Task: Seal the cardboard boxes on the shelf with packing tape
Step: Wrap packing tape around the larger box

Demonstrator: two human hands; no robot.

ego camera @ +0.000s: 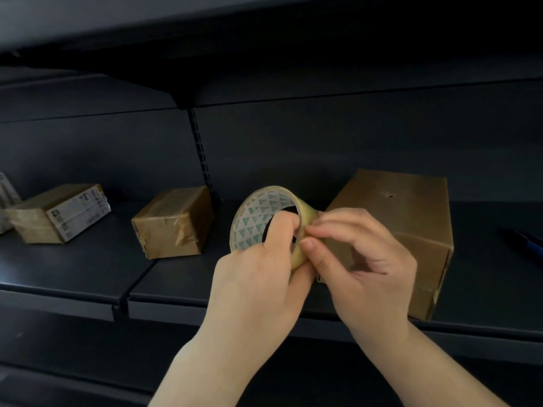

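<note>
Dark metal shelf [88, 268] carries three cardboard boxes: large box [411, 230] right, small box [173, 221] centre, labelled box [61, 212] left. Before the large box, left hand [258, 277] grips the tape roll [264, 221]; right hand [361, 259] pinches its outer edge

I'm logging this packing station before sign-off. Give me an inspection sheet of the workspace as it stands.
Surface: dark metal shelf.
Job's things: large box on the right; small taped box mid-shelf; labelled box on the left; tape roll held in front of the shelf.
Clutter: blue-black pen-like tool far right, kind unclear.
Hands: left hand holds the roll; right hand pinches its outer edge.
Cables: nothing seen.
Surroundings: upper shelf, slotted upright.
</note>
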